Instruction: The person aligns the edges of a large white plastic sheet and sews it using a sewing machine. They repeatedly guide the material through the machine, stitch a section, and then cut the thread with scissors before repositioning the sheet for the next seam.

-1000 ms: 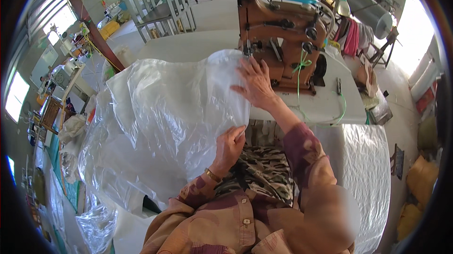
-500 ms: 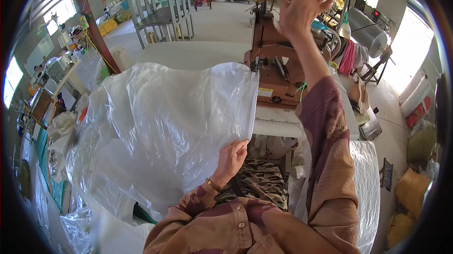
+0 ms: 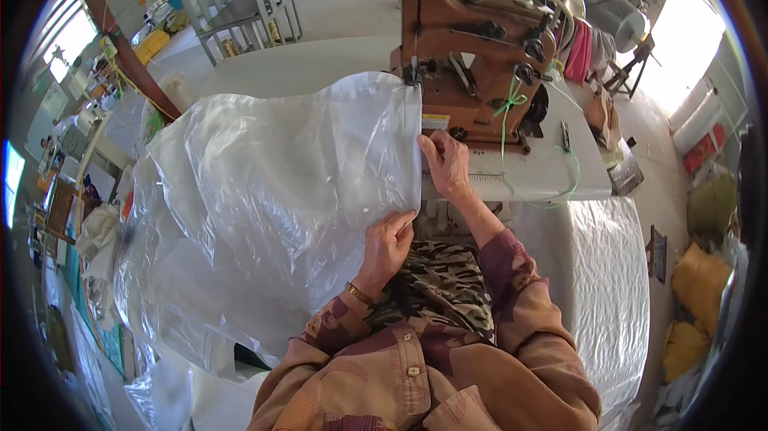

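A large sheet of clear plastic (image 3: 264, 167) spreads over the white table and hangs down its near left side. Its straight right edge runs from beneath the needle of a brown sewing machine (image 3: 472, 55) toward my body. My left hand (image 3: 386, 251) grips that edge low down, just above my lap, with the fingers bent over it. Farther up, close to the machine's base, my right hand (image 3: 448, 163) pinches the same edge between thumb and fingers. Green thread (image 3: 510, 103) is tied on the machine and trails down over the table.
A ruler strip (image 3: 480, 176) runs along the table front (image 3: 552, 183). Small thread snips (image 3: 565, 136) lie right of the machine. More white sheeting (image 3: 608, 295) hangs at the right. A grey metal chair frame (image 3: 240, 11) and a brown post (image 3: 120, 39) stand beyond the table.
My right hand has come down from above the machine and taken hold of the plastic sheet's edge. My left hand keeps its grip. The view has shifted, showing more of the machine.
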The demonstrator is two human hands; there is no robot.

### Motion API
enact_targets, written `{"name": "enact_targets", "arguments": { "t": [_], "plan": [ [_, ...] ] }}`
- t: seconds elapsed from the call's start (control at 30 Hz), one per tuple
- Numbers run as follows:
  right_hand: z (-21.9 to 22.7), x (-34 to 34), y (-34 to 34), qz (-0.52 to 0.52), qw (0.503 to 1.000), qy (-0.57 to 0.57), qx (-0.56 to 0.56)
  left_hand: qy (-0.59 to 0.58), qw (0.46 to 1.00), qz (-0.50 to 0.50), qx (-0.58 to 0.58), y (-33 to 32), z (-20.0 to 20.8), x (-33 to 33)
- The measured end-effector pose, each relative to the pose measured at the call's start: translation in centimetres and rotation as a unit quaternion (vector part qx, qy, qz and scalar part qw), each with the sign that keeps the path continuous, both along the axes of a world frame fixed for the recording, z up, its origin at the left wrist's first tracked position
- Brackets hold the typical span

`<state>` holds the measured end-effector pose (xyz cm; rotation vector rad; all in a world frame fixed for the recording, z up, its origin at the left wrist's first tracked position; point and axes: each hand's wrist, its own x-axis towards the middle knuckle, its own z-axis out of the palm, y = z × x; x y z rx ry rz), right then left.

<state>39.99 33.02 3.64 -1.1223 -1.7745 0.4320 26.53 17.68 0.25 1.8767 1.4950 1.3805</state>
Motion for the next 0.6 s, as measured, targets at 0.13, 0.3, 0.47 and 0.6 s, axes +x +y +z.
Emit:
{"name": "enact_targets", "arguments": {
  "t": [0.13,0.3,0.47,0.6],
  "plan": [
    [0.1,0.3,0.0,-0.012,0.999,0.002,-0.046,0.007,0.999,0.019,0.026,2.1,0.4,0.2],
    [-0.2,0.7,0.0,-0.013,0.997,0.049,-0.059,0.021,0.997,0.032,0.061,6.4,2.9,0.0],
    [-0.6,0.3,0.2,-0.003,0.994,0.1,-0.045,0.052,0.992,0.062,0.093,10.8,5.0,0.0],
    [-1.1,0.3,0.7,-0.009,0.99,0.122,-0.064,0.098,0.978,0.104,0.153,13.9,6.5,0.3]
  ]
}}
